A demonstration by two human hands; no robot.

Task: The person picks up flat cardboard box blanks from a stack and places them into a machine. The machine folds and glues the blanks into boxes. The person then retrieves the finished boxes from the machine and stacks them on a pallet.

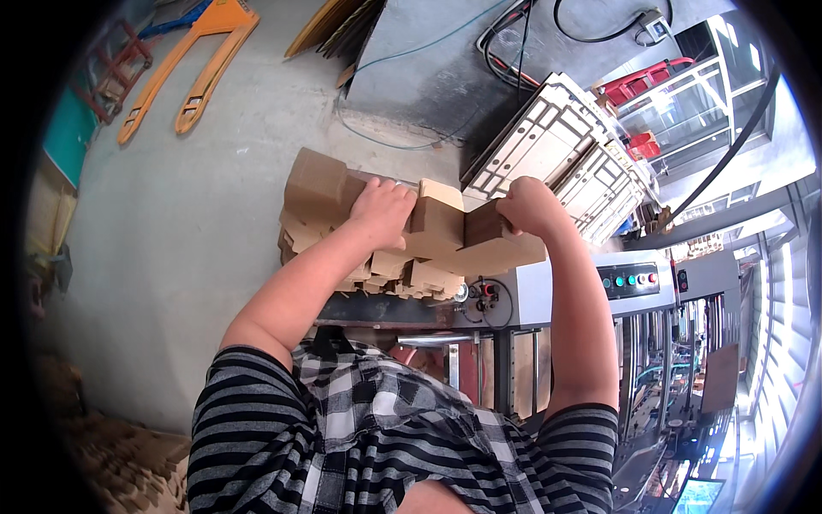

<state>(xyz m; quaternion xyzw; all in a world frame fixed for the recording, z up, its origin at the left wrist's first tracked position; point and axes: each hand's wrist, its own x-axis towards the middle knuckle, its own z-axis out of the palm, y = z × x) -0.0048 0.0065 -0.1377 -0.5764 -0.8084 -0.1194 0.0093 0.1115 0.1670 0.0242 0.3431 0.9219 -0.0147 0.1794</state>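
Evidently the folded cardboard lies between both hands, atop a pile of brown cardboard pieces on a dark ledge. The right hand is clenched around its upright flap at the right end; the left hand lies over it with bent fingers, whether gripping or merely pressing I cannot tell. Just right of the pile stands a grey machine housing with a control panel of coloured buttons. Beyond, patterned boards lean near a dark grey panel, and a yellow pallet jack rests on the bare concrete floor to the left.
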